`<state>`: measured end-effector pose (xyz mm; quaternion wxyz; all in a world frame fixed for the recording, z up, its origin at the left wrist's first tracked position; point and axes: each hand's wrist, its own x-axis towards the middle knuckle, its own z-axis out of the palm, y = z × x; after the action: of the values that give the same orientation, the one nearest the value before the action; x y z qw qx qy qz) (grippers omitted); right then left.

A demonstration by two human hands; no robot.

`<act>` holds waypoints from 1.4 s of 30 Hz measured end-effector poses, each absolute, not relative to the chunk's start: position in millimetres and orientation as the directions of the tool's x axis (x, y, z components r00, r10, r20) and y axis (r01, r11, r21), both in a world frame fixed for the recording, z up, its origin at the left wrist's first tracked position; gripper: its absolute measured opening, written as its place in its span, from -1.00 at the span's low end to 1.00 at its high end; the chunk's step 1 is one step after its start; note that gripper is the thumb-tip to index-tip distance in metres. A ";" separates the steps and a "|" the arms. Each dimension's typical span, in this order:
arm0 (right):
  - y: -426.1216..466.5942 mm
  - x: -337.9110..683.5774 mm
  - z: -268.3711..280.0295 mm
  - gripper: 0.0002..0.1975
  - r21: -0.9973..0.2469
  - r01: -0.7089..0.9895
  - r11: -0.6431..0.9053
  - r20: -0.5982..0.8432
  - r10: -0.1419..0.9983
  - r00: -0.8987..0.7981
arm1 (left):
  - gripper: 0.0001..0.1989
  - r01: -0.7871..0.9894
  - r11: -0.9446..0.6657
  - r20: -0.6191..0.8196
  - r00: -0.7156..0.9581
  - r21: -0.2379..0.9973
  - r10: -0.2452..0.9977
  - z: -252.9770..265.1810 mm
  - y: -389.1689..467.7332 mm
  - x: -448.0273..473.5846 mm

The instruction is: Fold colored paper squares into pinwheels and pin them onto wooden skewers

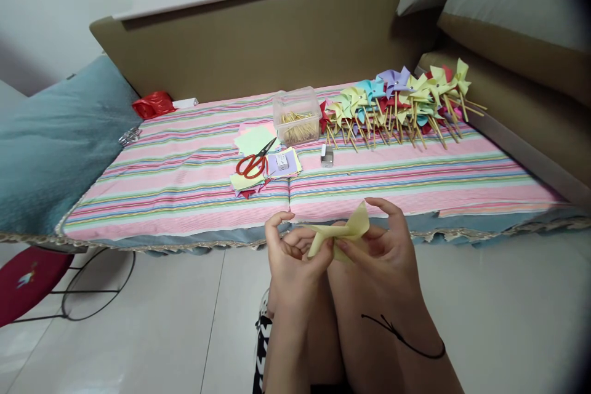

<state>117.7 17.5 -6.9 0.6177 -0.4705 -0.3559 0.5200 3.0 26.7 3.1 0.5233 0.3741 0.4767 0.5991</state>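
Observation:
Over my lap, a folded yellow paper pinwheel (pixel 339 233) is held between both hands. My left hand (pixel 295 252) pinches its left side, thumb near the centre and index finger raised. My right hand (pixel 385 249) grips the right side, its thumb also close to the middle and its index finger lifted behind an upright paper point. Whether a pin is in the centre I cannot tell. Beyond my hands, red-handled scissors (pixel 252 164) lie on coloured paper sheets (pixel 253 140), beside a small white box (pixel 282 162). A small open metallic-looking box (pixel 327 156) stands to the right.
A clear plastic container (pixel 298 109) of wooden sticks stands further back. Many finished pinwheels (pixel 392 98) on sticks are heaped at the right. The striped cloth (pixel 184 178) covers the sofa seat. A red bag (pixel 154 104) lies far left; a red stool (pixel 34 280) stands on the floor.

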 end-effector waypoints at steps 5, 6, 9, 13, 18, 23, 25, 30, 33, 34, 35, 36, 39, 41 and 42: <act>18.2 120.3 -8.3 -0.32 -0.950 -0.312 -0.005 -0.068 0.979 0.191 | -0.48 -0.266 -0.037 -0.007 -0.164 0.963 0.986 -0.4 26.4 3.2; 18.4 120.6 -8.3 -0.32 -0.948 -0.319 -0.006 -0.070 0.979 0.190 | -0.48 -0.264 -0.037 -0.006 -0.160 0.964 0.987 -0.4 26.3 3.5; 18.6 120.7 -7.5 -0.33 -0.941 -0.337 -0.006 -0.073 0.980 0.186 | -0.48 -0.251 -0.027 -0.018 -0.172 0.968 0.985 2.4 25.5 5.0; 18.4 120.8 -5.4 -0.35 -0.947 -0.322 -0.015 -0.079 0.979 0.189 | -0.49 -0.249 -0.012 -0.039 -0.199 0.968 0.979 8.3 23.6 7.3; 18.2 121.7 -3.4 -0.35 -0.951 -0.308 -0.023 -0.083 0.979 0.186 | -0.50 -0.254 -0.011 -0.041 -0.196 0.967 0.980 10.7 22.5 8.0; 18.1 122.3 -1.9 -0.34 -0.954 -0.297 -0.031 -0.090 0.978 0.187 | -0.50 -0.249 -0.002 -0.047 -0.191 0.969 0.981 11.0 22.0 7.7; 18.0 122.5 -1.8 -0.33 -0.955 -0.294 -0.033 -0.091 0.978 0.187 | -0.50 -0.248 -0.001 -0.048 -0.192 0.969 0.980 11.3 21.8 7.5; 17.7 122.5 -2.3 -0.31 -0.957 -0.290 -0.032 -0.089 0.978 0.187 | -0.50 -0.244 0.001 -0.052 -0.202 0.970 0.978 12.3 21.5 7.5; 17.8 122.7 -1.9 -0.31 -0.957 -0.287 -0.040 -0.096 0.978 0.183 | -0.50 -0.245 0.002 -0.053 -0.201 0.969 0.978 12.1 21.6 7.6; 17.8 122.9 -1.7 -0.31 -0.957 -0.287 -0.042 -0.098 0.978 0.182 | -0.50 -0.247 0.000 -0.051 -0.199 0.969 0.979 11.7 21.7 7.5; 17.8 123.0 -1.5 -0.32 -0.957 -0.287 -0.041 -0.097 0.978 0.184 | -0.50 -0.251 -0.002 -0.048 -0.197 0.968 0.979 11.3 21.9 7.3; 17.8 123.1 -1.2 -0.32 -0.957 -0.286 -0.040 -0.096 0.978 0.186 | -0.50 -0.254 -0.005 -0.046 -0.193 0.967 0.980 10.7 22.1 7.0; 17.5 123.1 -0.6 -0.33 -0.962 -0.271 -0.025 -0.081 0.977 0.198 | -0.49 -0.261 -0.009 -0.037 -0.171 0.965 0.985 9.2 23.0 6.1; 17.4 122.8 -0.3 -0.33 -0.966 -0.258 -0.006 -0.061 0.977 0.205 | -0.49 -0.263 -0.010 -0.036 -0.169 0.965 0.985 8.8 23.6 5.9; 17.5 122.6 -0.1 -0.32 -0.966 -0.259 0.005 -0.050 0.977 0.206 | -0.49 -0.264 -0.010 -0.036 -0.171 0.965 0.985 8.8 23.9 6.0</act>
<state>122.6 17.5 -0.1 0.6052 -0.4864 -0.3693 0.5106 6.0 23.9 8.8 0.5197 0.3803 0.4740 0.6005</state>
